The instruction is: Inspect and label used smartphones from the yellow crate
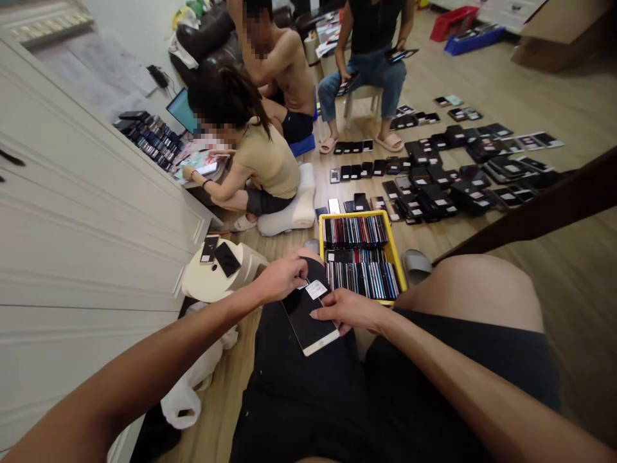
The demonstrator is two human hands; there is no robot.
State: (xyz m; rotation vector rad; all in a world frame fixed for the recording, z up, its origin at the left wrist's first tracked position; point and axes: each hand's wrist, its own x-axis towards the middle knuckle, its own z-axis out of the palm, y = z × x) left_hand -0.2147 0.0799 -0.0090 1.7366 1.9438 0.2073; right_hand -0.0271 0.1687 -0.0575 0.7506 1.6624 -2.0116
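Note:
A large smartphone (308,321) with a dark screen and a pale bottom edge lies tilted over my thigh. Near its upper end is a white paper label (316,289) with writing too small to read. My right hand (349,307) grips the lower right edge, thumb on the screen and fingers underneath. At the top left corner, my left hand (284,276) is closed in a pinch; a bit of white shows under its fingertips. Just beyond my knees stands a yellow crate (396,257) packed with upright phones in rows.
A cream stool (200,283) on the left carries two phones. Many phones (434,173) lie in rows and stacks on the floor ahead. One person (270,161) sits at a low table, another beside them, and a third (376,38) holds devices. A white bag (193,373) lies at left.

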